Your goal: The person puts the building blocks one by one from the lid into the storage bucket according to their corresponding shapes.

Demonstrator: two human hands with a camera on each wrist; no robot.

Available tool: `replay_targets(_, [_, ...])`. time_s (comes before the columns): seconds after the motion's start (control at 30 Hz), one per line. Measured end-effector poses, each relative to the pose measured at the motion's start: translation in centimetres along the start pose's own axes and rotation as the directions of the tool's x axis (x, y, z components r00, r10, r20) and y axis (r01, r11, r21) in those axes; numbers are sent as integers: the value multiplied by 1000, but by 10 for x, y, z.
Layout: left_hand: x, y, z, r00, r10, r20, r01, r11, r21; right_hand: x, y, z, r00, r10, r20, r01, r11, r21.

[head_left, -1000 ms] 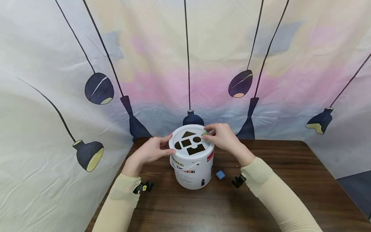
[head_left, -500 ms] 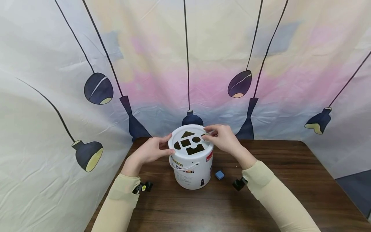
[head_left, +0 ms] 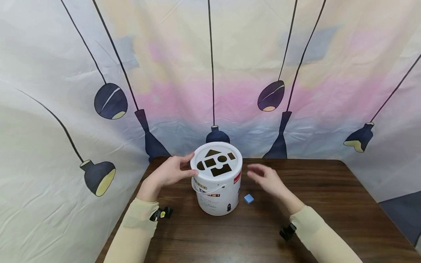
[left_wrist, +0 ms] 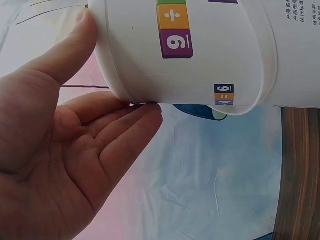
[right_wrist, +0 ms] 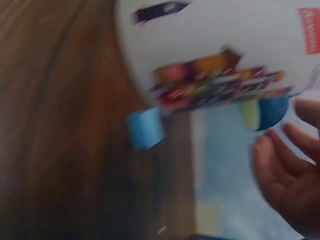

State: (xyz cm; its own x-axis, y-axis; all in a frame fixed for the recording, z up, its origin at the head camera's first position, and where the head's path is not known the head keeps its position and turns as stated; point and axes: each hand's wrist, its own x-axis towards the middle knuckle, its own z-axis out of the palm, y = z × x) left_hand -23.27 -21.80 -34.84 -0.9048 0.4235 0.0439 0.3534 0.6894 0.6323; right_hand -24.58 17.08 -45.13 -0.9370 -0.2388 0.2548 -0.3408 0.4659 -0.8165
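A white bucket (head_left: 215, 199) with a thin handle stands upright on the table. Its white lid (head_left: 230, 171) has several shaped holes, among them a triangle, a square and a circle. My left hand (head_left: 171, 170) rests at the lid's left rim, thumb in front and straight fingers against the side, as the left wrist view (left_wrist: 65, 145) shows. To the right of the bucket and apart from it hangs my right hand (head_left: 268, 180), fingers loosely bent, nothing seen in it. Below that hand a small blue block (head_left: 249, 198) lies on the wood.
The dark wooden table (head_left: 315, 215) extends to the right of the bucket. Behind it hangs a cloth backdrop (head_left: 184, 91) printed with dark lamps. A small pale speck (right_wrist: 161, 229) lies on the table in the blurred right wrist view.
A small greenish piece at my right fingertips over the lid went out of sight. My right hand then moved right and down off the lid, uncovering a small rectangular hole. My left hand stayed.
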Motion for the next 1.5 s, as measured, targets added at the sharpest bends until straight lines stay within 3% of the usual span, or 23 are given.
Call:
replay_targets(0.1, [-1, 0, 0, 1000, 3, 2, -3, 1000, -3, -10, 22, 2, 985, 31, 169, -12, 994, -111])
replay_targets(0.2, [0, 0, 0, 1000, 6, 7, -6, 1000, -10, -17, 36, 6, 960, 44, 275, 4, 985, -174])
replay_targets(0.4, [0, -2, 1, 1000, 9, 5, -9, 1000, -19, -23, 45, 22, 923, 70, 377, 32, 965, -259])
replay_targets(0.87, [1, -2, 0, 1000, 8, 1, -8, 1000, -12, -22, 44, 30, 929, 72, 363, 62, 937, -345])
replay_targets(1.27, [0, -1, -1, 1000, 12, 9, -12, 1000, -23, -23, 46, 24, 938, 40, 344, 51, 967, -250])
replay_targets(1.5, [0, 0, -1, 1000, 4, 10, -4, 1000, -14, -20, 48, 13, 942, 13, 336, 71, 969, -237])
